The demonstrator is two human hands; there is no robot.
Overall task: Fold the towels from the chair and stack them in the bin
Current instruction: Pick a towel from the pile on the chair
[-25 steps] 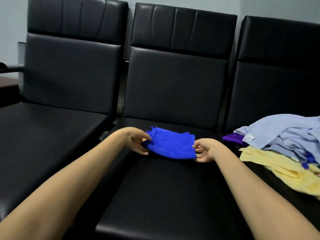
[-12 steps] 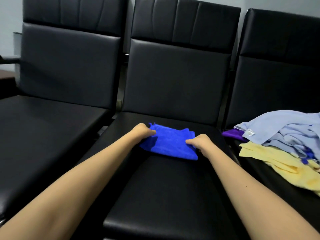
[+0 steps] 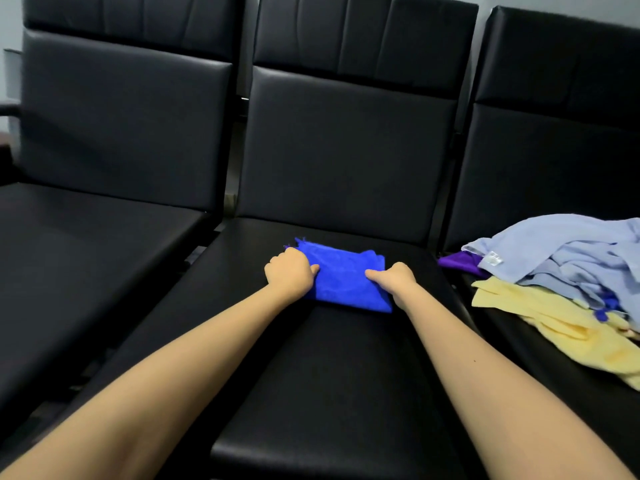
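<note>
- Since a second ago, both hands have rolled knuckles-up and come down onto the ends of the blue towel (image 3: 341,282), which now lies pressed flat instead of lifted between them.
- The middle chair (image 3: 329,375) carries that towel on the back half of its seat. The slick black upholstery will probably let cloth slide if it is pushed.
- The right chair (image 3: 554,168) holds the unfolded pile (image 3: 561,258): pale blue on top, yellow beneath, a purple corner at the left. No bin is in view.
- The blue towel is a small folded rectangle, light, soft and limp. It will likely sag and open if lifted by one end, so both short ends, or a hand slid underneath, suit it best.
- The left hand (image 3: 289,275) grips the left end, fingers curled over the edge and thumb lying on the cloth.
- The right hand (image 3: 394,280) grips the right end the same way, thumb pointing inward.
</note>
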